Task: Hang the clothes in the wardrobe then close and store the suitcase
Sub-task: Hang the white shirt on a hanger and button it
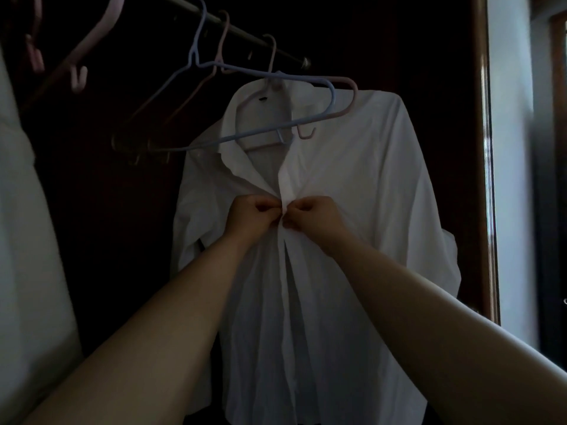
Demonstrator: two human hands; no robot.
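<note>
Shirt (352, 179) hangs on its hanger (272, 56) from the rail (245, 33) at the right end of the wardrobe, front facing the camera. Left hand (248, 216) and right hand (316, 217) meet at the chest placket, each pinching one front edge, fingertips touching. It looks like a button is being done up, though the button itself is hidden.

Risks:
- Pulling down on the placket could tip the hanger or drag a shoulder off it, since the shirt already sits skewed with the collar open.
- The blue hanger (233, 136) and pink hanger (352, 96) overlap the shirt's collar, so a tug could tangle their hooks in it.
- Light is dim, so the button could miss its hole.

Counts:
- one shirt
- two hands
- one rail
- five hangers made out: the shirt's, one blue, one pink beside it, and two pink at far left (92, 35)
- one pale mass at the left edge (27, 210), can't tell what

Suitcase not in view.
</note>
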